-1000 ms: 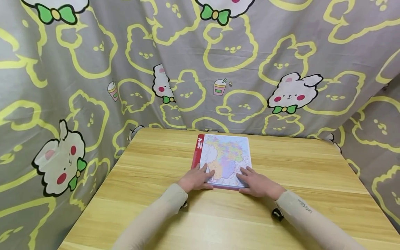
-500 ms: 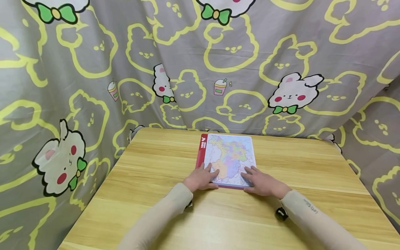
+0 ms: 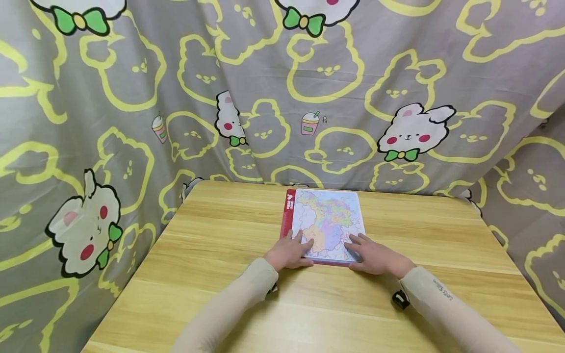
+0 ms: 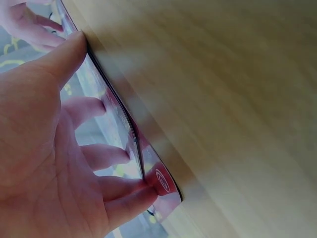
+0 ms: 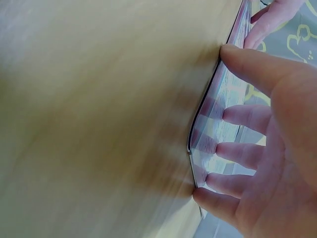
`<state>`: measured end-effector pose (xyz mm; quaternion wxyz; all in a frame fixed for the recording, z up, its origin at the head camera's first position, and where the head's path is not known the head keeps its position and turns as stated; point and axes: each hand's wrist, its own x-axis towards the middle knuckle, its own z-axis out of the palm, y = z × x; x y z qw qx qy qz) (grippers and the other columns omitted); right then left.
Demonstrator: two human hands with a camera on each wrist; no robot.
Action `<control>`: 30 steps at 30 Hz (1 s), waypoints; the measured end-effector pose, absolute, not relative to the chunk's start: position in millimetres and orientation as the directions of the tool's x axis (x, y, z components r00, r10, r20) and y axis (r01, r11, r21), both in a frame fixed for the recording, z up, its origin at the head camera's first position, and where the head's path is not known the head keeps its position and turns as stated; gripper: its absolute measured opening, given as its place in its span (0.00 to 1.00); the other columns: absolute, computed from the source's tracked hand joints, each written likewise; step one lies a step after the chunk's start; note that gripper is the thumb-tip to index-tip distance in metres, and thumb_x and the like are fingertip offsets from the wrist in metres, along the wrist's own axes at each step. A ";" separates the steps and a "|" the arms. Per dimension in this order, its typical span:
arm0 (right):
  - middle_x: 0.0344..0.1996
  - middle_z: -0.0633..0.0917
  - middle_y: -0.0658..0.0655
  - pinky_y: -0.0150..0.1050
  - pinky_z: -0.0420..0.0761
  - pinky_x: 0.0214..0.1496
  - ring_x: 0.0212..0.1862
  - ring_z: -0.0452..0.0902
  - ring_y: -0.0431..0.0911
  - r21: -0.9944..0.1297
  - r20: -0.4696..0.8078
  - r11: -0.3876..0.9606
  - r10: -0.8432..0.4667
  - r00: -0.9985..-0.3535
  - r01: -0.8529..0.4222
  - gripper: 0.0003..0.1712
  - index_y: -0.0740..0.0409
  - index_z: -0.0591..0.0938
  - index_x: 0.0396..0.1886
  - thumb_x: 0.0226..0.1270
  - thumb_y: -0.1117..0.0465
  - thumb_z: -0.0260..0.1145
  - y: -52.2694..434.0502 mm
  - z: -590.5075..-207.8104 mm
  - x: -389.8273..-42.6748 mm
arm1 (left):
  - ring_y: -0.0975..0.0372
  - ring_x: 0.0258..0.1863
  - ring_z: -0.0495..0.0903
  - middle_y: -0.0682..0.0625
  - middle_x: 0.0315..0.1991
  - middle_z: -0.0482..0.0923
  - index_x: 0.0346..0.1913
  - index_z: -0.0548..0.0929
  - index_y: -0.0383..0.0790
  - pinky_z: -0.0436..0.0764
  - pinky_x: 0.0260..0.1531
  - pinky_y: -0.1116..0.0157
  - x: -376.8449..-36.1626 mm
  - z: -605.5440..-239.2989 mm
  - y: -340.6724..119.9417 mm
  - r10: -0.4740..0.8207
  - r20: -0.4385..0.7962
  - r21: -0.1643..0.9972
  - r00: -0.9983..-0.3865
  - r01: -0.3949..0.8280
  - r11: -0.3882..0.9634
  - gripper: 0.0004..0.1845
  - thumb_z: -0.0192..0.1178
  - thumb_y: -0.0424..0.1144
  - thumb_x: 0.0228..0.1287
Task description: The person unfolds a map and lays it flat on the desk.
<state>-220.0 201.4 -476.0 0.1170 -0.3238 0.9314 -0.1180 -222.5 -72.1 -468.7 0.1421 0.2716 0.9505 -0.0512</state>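
Currently map board (image 3: pixel 327 223) laid flat on worktop (image 3: pixel 212 274), toward far edge. Near corners of board pressed by left hand (image 3: pixel 289 252) and right hand (image 3: pixel 372 257), fingers spread flat, nothing gripped. Risk judged: board skidded sideways if pressed unevenly; glossy surface probably slippery.

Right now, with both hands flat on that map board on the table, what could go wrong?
Two risks. The left hand and right hand only press the near edge of the map board, fingers straight, so it could slide away across the smooth table rather than lift. The wrist views show a thin clear sheet over the board; fingers catching its edge might bend or peel it.
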 end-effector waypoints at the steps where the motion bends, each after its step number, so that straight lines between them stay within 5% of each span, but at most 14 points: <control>1: 0.67 0.61 0.72 0.62 0.59 0.63 0.67 0.50 0.71 -0.296 -0.143 0.764 -0.629 -0.764 -0.574 0.37 0.65 0.69 0.66 0.64 0.48 0.64 202.0 -475.9 -219.9 | 0.39 0.68 0.53 0.39 0.72 0.52 0.74 0.57 0.56 0.64 0.62 0.51 -223.1 -469.2 -71.6 0.502 -0.299 -0.017 -0.811 0.531 0.847 0.37 0.46 0.66 0.65; 30: 0.68 0.61 0.71 0.62 0.60 0.62 0.67 0.51 0.70 -0.276 -0.127 0.777 -0.613 -0.780 -0.566 0.38 0.64 0.68 0.67 0.64 0.48 0.64 198.3 -474.4 -218.7 | 0.49 0.72 0.48 0.40 0.73 0.48 0.74 0.55 0.48 0.56 0.66 0.56 -232.7 -473.1 -100.1 0.507 -0.304 0.087 -0.807 0.506 0.858 0.40 0.52 0.62 0.64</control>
